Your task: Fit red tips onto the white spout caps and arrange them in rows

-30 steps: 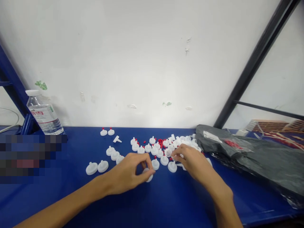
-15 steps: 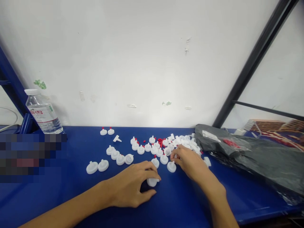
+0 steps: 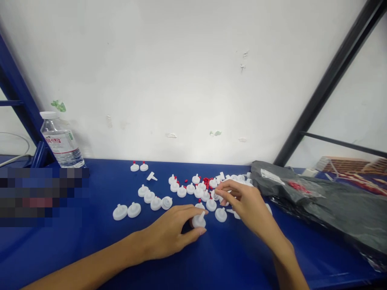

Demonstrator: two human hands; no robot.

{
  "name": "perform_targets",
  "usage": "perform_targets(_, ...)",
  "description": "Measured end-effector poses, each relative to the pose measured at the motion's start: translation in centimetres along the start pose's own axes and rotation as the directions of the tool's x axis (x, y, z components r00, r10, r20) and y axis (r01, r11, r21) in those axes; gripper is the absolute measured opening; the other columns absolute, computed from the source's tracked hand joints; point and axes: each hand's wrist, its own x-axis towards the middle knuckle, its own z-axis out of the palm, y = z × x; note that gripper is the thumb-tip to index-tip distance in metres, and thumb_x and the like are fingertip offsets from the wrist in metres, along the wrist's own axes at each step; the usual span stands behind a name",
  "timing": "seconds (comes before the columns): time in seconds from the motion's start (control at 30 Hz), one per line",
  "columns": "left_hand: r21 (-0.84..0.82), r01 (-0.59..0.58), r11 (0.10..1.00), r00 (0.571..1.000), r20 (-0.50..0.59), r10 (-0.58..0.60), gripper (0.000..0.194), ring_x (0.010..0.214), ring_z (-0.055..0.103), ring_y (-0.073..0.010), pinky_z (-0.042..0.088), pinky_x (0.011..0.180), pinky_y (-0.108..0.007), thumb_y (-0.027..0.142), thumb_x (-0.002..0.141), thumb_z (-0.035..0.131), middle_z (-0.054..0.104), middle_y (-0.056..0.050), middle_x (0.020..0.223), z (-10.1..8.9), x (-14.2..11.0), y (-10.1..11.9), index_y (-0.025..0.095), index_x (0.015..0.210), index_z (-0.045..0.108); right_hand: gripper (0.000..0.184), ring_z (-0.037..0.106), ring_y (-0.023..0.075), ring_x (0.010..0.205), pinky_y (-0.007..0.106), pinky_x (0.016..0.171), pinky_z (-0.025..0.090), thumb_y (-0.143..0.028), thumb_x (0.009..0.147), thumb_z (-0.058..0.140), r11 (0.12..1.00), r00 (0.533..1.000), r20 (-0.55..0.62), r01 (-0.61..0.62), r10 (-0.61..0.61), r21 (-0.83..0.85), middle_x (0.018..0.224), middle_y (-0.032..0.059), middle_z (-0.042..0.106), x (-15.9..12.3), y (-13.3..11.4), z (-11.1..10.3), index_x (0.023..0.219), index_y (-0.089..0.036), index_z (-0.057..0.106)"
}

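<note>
"On the blue table [image 3: 236,257], what has the left hand [image 3: 172,231] got?"

"It's pinching a white cap [image 3: 198,222] between its thumb and fingers, just at the front of the other caps. The thin spout points up and leans a bit to the right."

"And the right hand [image 3: 244,200]?"

"Its fingers are bent, with the tips close together, near the white pieces [image 3: 241,177] and the little red bits [image 3: 208,182]. I can't tell if it's pinching anything."

"Is the cap heavy?"

"I don't think so. It looks like plastic, so it should be light and stiff, and hard to squash."

"Could it slip?"

"Maybe, because it looks smooth. Hold it by the wide, round edge, one finger on each side. Be gentle with the spout. It's thin and might bend."
</note>
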Motion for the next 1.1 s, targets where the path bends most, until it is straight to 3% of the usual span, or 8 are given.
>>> perform_targets(0.2, -0.200, 0.193, 0.961, 0.980, -0.015, -0.200, 0.045, 0.070, 0.057, -0.0138, 0.046, 0.070, -0.026, 0.052, 0.077, 0.078, 0.068, 0.001, 0.086, 0.1, 0.4, 0.0, 0.021, 0.110, 0.075, 0.025, 0.067, 0.0158, 0.071, 0.025, 0.066, 0.045, -0.043, 0.097, 0.060, 0.997, 0.985, 0.159, 0.065, -0.071, 0.042, 0.081, -0.0022, 0.076, -0.7, -2.1, 0.5, 0.092, -0.026, 0.077)
perform_targets(0.4, -0.268, 0.173, 0.948, 0.984, 0.006, -0.178, 0.034, 0.066, 0.052, -0.0113, 0.040, 0.061, -0.023, 0.049, 0.079, 0.078, 0.062, 0.003, 0.080, 0.1, 0.5, 0.1, 0.023, 0.100, 0.077, 0.020, 0.066, 0.0140, 0.080, 0.024, 0.075, 0.045, -0.035, 0.098, 0.060, 0.997, 0.965, 0.250, 0.082, -0.076, -0.012, 0.090, -0.0052, 0.076, -0.9, -2.5, 0.8, 0.092, -0.028, 0.077)
perform_targets(0.73, -0.286, 0.160, 0.945, 0.986, 0.001, -0.167, 0.032, 0.065, 0.050, -0.0104, 0.038, 0.059, -0.022, 0.050, 0.080, 0.077, 0.060, 0.004, 0.078, 0.1, 0.4, 0.2, 0.026, 0.102, 0.078, 0.016, 0.067, 0.0134, 0.079, 0.023, 0.073, 0.046, -0.031, 0.096, 0.063, 0.998, 0.963, 0.260, 0.065, -0.069, 0.023, 0.090, -0.0053, 0.077, -0.8, -2.4, 1.0, 0.092, -0.029, 0.079)
perform_targets(0.83, -0.291, 0.166, 0.942, 0.984, -0.017, -0.179, 0.035, 0.066, 0.051, -0.0111, 0.038, 0.058, -0.022, 0.051, 0.080, 0.077, 0.061, 0.003, 0.079, 0.0, 0.3, 0.2, 0.026, 0.105, 0.078, 0.014, 0.067, 0.0133, 0.073, 0.023, 0.070, 0.048, -0.034, 0.094, 0.067, 0.996, 0.966, 0.258, 0.008, -0.032, 0.091, 0.086, -0.0044, 0.078, -0.7, -2.5, 1.1, 0.093, -0.028, 0.079)
perform_targets(0.97, -0.304, 0.156, 0.940, 0.979, -0.081, -0.188, 0.040, 0.066, 0.051, -0.0112, 0.038, 0.058, -0.022, 0.050, 0.076, 0.081, 0.065, 0.002, 0.083, 0.1, 0.3, 0.0, 0.028, 0.109, 0.078, 0.014, 0.065, 0.0131, 0.065, 0.022, 0.062, 0.047, -0.036, 0.088, 0.073, 0.983, 0.970, 0.239, -0.085, 0.045, 0.160, 0.074, -0.0033, 0.075, -0.6, -2.8, 1.3, 0.084, -0.025, 0.079)
perform_targets(1.1, -0.294, 0.196, 0.935, 0.955, -0.159, -0.250, 0.045, 0.060, 0.046, -0.0104, 0.035, 0.056, -0.023, 0.052, 0.068, 0.086, 0.063, 0.004, 0.071, 0.2, 0.3, -0.2, 0.027, 0.106, 0.080, 0.019, 0.064, 0.0134, 0.064, 0.022, 0.060, 0.045, -0.038, 0.089, 0.071, 0.991, 0.975, 0.222, -0.056, 0.028, 0.125, 0.067, -0.0031, 0.072, -0.5, -3.0, 1.8, 0.079, -0.024, 0.078)
